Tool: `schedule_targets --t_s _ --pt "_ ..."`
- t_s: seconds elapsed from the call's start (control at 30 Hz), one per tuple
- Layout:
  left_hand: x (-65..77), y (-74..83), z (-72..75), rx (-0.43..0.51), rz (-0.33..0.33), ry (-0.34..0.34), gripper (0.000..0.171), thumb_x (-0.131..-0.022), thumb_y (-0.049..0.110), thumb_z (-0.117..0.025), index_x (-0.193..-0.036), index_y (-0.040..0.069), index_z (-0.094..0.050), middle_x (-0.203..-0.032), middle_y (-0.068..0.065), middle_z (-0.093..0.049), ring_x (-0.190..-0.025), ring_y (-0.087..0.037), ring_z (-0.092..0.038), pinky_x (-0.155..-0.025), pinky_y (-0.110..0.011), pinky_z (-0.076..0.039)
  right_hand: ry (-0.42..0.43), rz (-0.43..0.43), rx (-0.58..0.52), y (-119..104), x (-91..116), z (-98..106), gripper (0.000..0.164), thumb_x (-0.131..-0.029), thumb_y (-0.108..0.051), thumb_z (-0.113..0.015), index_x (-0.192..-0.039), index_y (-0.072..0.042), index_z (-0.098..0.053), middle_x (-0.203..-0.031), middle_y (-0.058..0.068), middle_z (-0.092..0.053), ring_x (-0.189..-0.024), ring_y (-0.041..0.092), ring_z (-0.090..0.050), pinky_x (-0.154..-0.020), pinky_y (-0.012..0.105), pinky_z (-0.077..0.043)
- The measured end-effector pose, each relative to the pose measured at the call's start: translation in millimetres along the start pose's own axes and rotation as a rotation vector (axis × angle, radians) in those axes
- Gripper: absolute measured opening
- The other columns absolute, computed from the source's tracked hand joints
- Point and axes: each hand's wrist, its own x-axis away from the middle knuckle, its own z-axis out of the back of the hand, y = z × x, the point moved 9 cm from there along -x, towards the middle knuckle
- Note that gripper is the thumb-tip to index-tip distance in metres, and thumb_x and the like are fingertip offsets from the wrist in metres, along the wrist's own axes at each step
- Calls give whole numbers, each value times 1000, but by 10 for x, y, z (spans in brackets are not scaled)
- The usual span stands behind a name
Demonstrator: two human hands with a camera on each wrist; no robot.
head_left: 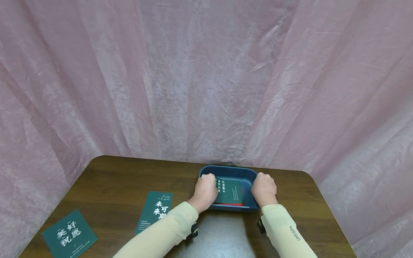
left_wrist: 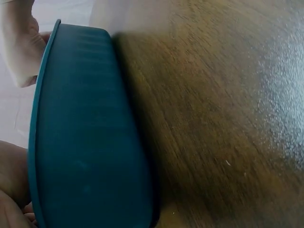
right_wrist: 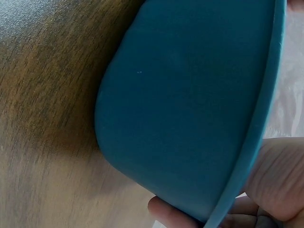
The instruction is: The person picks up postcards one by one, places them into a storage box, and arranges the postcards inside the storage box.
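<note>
A blue-teal plastic basin (head_left: 248,186) with rounded corners is at the far side of the table. My left hand (head_left: 205,191) grips its left end, and my right hand (head_left: 264,188) grips the right end. Inside the basin lies a dark green card (head_left: 230,197) with white writing, a red edge showing beneath it; the left hand covers part of the card. Both wrist views show the basin's outer side (left_wrist: 90,128) close up. Curled fingers (right_wrist: 171,213) of the right hand come under the rim in the right wrist view.
Left of the basin, a green card (head_left: 151,211) lies on the brown wooden table (head_left: 122,175), partly behind the left sleeve. Another green card (head_left: 69,234) lies near the table's left edge. A pink curtain (head_left: 206,79) hangs behind the table and along its sides.
</note>
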Motion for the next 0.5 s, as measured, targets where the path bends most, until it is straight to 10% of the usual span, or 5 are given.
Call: schedule_targets --t_s 0.5 --pt "9 79 -152 -220 -55 -66 5 -75 10 -71 -79 7 -68 -77 -7 -70 -68 -19 -67 -54 -34 -52 -17 -9 -5 4 12 -2 20 -83 -6 -55 -97 6 -64 -90 28 -66 -75 39 -65 -47 50 -49"
